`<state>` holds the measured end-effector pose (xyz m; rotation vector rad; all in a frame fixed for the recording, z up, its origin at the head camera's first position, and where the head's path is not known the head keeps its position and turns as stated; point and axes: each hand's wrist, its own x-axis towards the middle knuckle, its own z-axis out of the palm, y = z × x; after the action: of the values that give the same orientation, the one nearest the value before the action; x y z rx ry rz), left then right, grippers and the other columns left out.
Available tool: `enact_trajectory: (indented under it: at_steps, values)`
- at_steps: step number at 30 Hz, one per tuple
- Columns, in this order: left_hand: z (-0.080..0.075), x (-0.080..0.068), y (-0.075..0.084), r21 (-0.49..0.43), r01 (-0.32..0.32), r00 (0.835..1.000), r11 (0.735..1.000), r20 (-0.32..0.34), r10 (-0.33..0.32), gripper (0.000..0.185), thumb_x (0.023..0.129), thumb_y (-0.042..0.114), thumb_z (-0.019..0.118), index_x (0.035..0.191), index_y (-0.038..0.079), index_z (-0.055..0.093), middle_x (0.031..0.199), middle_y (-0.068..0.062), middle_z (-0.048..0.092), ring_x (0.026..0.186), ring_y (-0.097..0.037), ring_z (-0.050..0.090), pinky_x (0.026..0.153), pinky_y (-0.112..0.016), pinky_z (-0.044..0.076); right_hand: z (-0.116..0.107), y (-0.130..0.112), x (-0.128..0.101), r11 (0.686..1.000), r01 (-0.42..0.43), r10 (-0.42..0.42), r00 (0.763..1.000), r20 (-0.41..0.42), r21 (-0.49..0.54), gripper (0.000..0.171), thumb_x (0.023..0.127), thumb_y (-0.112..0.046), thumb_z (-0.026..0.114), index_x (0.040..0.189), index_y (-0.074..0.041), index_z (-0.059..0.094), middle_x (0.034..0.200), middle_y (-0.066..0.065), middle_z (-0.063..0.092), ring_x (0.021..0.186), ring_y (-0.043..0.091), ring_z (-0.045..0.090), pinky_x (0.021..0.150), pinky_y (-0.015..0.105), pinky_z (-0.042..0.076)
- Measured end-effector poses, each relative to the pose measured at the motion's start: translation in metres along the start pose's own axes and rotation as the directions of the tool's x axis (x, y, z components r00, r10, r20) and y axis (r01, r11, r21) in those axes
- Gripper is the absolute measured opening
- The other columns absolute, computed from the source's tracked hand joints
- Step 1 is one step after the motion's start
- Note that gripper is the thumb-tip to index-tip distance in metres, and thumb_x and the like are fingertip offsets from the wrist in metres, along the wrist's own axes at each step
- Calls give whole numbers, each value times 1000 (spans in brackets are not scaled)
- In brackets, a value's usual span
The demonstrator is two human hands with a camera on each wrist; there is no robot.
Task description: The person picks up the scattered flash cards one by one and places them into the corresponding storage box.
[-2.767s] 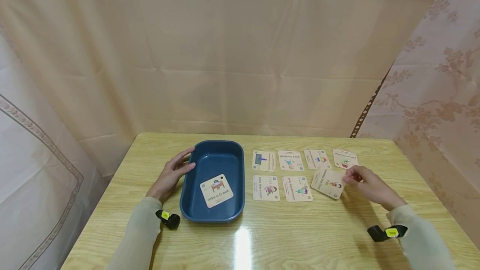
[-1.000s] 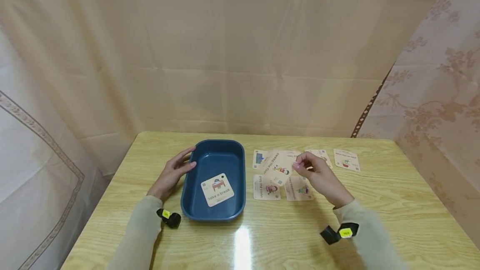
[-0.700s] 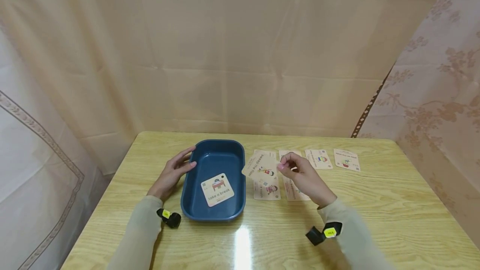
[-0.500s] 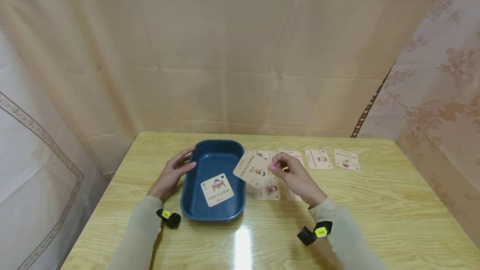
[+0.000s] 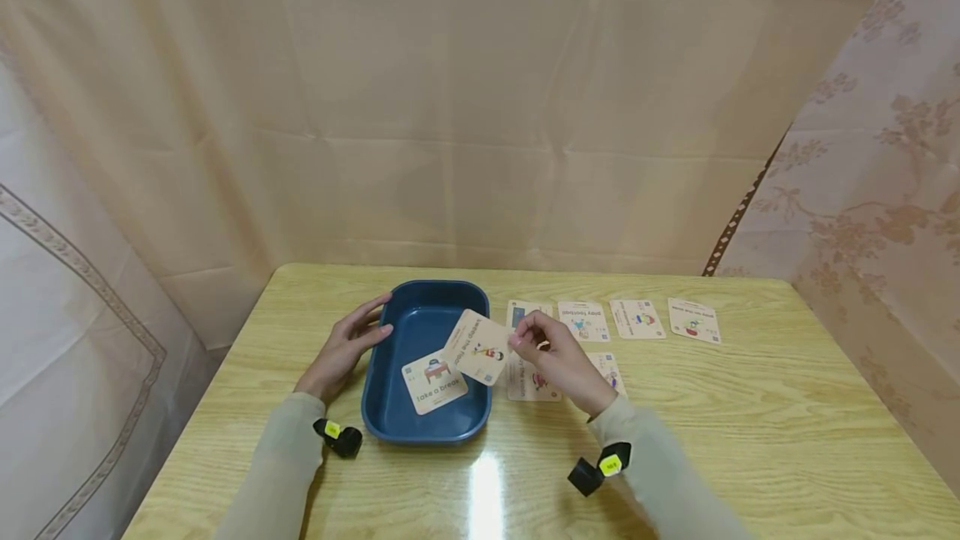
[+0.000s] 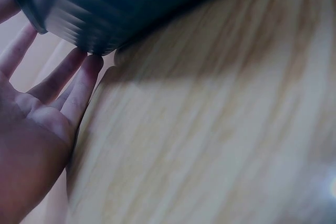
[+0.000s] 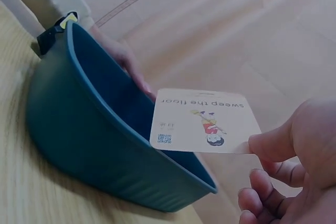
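Right hand (image 5: pixel 558 357): grip pinched on the "sweep the floor" card (image 5: pixel 480 347), held above the right rim of the blue tray (image 5: pixel 390 419). Left hand (image 5: pixel 341 348): fingers straight, touching the tray's left wall. "Take a break" card (image 5: pixel 433 382) lies inside the tray.

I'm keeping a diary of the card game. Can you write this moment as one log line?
right hand: pinches card over bin | left hand: touches bin | bin: one card inside
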<state>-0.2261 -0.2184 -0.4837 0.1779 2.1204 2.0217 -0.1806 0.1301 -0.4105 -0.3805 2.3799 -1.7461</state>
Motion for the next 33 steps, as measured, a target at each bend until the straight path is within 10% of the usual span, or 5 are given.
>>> enact_trajectory:
  at_steps: [33]
  values:
    - [0, 1, -3, 3, -14, 1000, 1000, -7, 14, 63, 100, 26, 67, 156, 18, 41, 161, -16, 32, 145, -38, 32, 119, -57, 23, 27, 12, 8, 991, 43, -31, 995, 97, -126, 9, 95, -12, 72, 100, -6, 68, 81, 4, 53, 73, 17, 51, 62, 25, 41]
